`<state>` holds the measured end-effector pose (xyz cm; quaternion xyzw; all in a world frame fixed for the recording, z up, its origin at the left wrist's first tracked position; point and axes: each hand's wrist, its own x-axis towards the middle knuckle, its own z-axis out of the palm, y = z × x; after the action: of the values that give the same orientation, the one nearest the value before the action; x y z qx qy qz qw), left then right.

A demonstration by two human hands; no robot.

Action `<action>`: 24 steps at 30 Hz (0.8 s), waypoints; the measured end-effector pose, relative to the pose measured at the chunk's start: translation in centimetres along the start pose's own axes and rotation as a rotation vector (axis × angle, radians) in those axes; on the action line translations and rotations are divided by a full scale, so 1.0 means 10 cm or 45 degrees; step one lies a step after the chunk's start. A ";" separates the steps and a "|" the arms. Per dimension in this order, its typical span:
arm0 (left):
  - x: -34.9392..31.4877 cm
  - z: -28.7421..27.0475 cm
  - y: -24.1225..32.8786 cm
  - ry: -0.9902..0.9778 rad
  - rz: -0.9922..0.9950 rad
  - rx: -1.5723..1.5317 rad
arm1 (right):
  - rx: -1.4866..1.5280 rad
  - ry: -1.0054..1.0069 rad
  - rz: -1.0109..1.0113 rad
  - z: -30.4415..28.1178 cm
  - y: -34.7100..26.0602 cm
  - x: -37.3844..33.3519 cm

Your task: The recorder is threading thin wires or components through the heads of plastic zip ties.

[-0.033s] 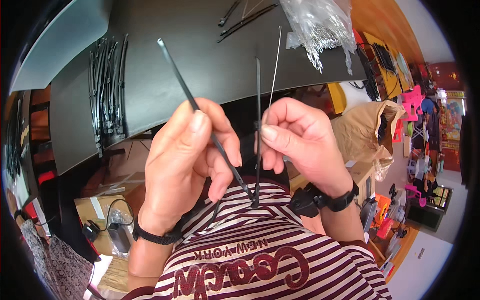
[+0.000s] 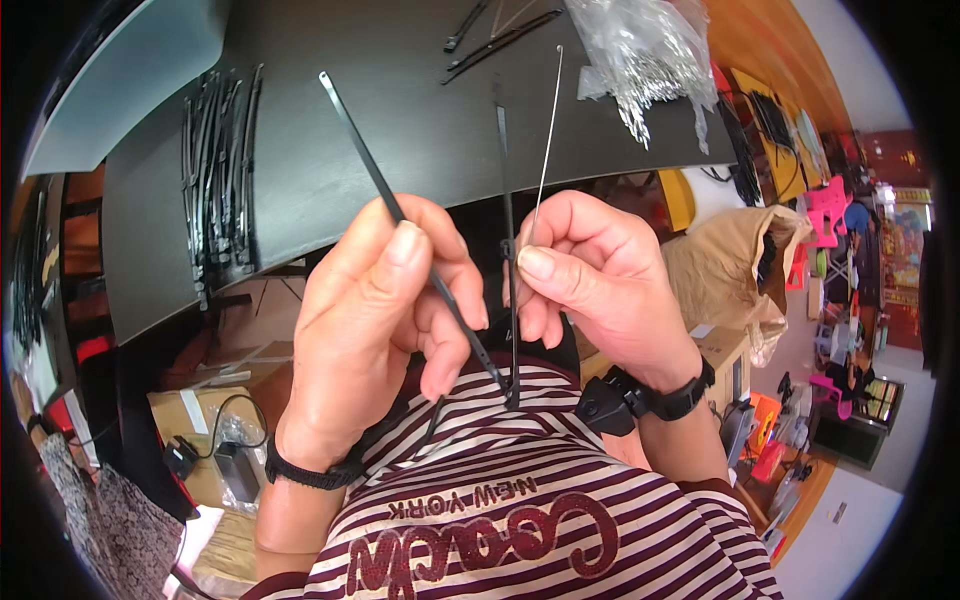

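My left hand (image 2: 375, 290) is closed, its thumb pressing a long, flat black strip (image 2: 355, 130) with a small hole at its upper end against the fingers. That strip slants down to the right and meets a second narrow black strip (image 2: 504, 160) at a joint (image 2: 512, 395) in front of my striped shirt. My right hand (image 2: 605, 285) pinches a thin silvery wire (image 2: 550, 120) with a tiny hooked or looped tip. The second strip stands nearly upright at the right fingertips; whether they grip it is hard to see.
On the dark table (image 2: 300, 180) lie a row of black strips (image 2: 215, 180) at left and a few more (image 2: 500, 45) at the back. A clear bag of silvery pieces (image 2: 645, 75) sits at the table's right. A brown paper bag (image 2: 735, 265) stands beyond my right hand.
The second black strip's upper end has swung slightly left, away from the wire. Both hands hold their grips and have barely moved.
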<state>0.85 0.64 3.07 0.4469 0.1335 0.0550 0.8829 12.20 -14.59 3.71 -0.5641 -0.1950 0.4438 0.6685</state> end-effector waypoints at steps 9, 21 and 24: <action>-0.01 -0.01 0.07 0.206 0.122 0.222 | 0.443 -0.301 -0.040 0.03 0.20 0.29; 0.05 -0.09 0.13 0.284 0.231 0.330 | 0.269 -0.381 0.018 -0.06 0.17 0.36; 0.03 -0.08 0.12 0.301 0.225 0.305 | 0.282 -0.399 0.023 -0.06 0.18 0.38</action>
<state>0.96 2.03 3.57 0.5492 0.2021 0.1680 0.7933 13.95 -11.90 0.92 -0.4128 -0.2417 0.5509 0.6839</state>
